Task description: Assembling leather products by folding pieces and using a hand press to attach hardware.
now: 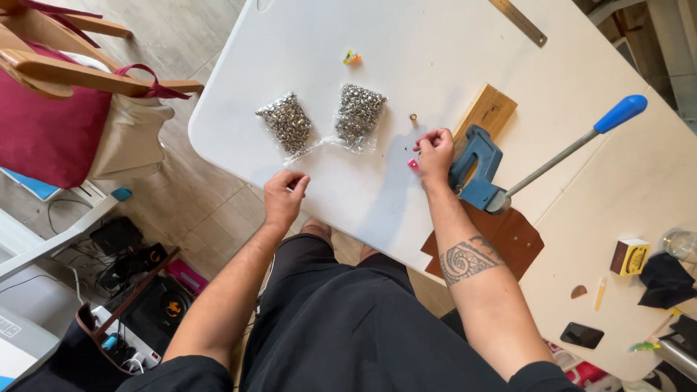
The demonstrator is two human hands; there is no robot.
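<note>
Right now the right hand (434,151) is pinching a small pink piece (413,164) beside the blue metal press (475,168), while the left hand (284,194), fingers loosely curled, is resting near the smooth white surface's (406,43) front edge.

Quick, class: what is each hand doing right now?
Left hand: fingers curled at the table edge, contents cannot be told.
Right hand: pinching a small pink piece.

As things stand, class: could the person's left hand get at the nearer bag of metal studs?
Probably yes. The left hand rests just short of the left bag of studs, with only bare white table between them.
</note>
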